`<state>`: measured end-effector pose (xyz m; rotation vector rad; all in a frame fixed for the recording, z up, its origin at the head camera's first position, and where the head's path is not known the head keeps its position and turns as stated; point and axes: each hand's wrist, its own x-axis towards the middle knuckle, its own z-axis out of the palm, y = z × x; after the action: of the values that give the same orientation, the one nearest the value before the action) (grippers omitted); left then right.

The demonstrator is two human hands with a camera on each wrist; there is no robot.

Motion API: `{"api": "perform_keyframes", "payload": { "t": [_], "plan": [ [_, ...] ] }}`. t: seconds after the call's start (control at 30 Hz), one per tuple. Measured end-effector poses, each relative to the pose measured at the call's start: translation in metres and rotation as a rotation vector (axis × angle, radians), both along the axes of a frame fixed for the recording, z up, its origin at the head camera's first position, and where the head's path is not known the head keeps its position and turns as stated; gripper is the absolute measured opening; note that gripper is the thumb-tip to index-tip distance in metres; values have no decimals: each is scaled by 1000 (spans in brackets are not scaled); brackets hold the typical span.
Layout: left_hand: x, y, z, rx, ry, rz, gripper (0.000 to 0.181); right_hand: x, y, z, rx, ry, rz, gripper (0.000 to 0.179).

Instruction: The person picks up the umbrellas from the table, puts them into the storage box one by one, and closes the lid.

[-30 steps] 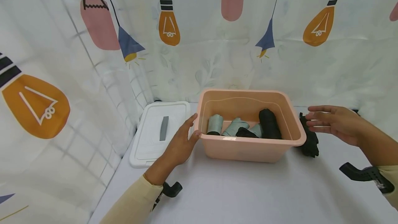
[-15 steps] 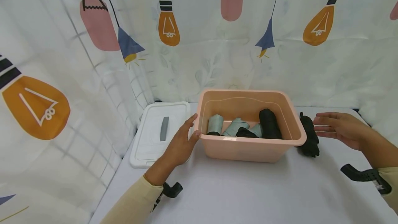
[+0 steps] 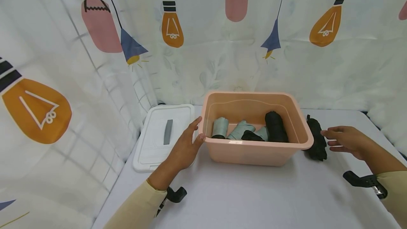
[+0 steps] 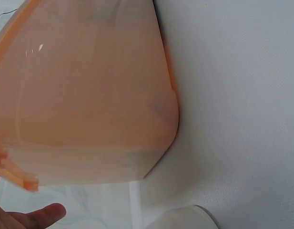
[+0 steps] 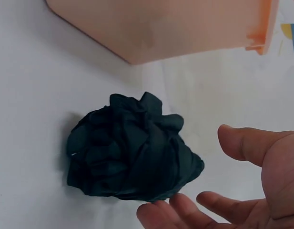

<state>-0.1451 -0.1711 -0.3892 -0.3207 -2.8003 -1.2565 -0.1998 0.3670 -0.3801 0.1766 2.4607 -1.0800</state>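
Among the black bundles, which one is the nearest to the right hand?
The crumpled black bundle on the table, outside the peach bin and close to the right hand. The other black bundles lie inside the bin.

The right hand (image 3: 348, 141) is now held farther from the far edge of the desk (image 3: 254, 192) than a second ago, with its fingers (image 3: 332, 134) more bent. Less of the black bundle (image 3: 315, 140) is covered, and more of the desk's right edge is exposed.

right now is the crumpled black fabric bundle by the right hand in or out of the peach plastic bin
Out: the bundle lies on the white table, beside the bin.
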Motion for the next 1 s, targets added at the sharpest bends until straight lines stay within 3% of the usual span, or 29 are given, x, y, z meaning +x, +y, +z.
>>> {"api": "perform_keyframes", "payload": {
  "t": [0.53,1.0],
  "plan": [
    [0,-1,-2,-9,8,5,59,-6,-5,-22,-47,-100,-48,117],
    [0,-2,-3,-1,17,-5,60,-10,-13,-27,-17,-94,-48,123]
  ]
}}
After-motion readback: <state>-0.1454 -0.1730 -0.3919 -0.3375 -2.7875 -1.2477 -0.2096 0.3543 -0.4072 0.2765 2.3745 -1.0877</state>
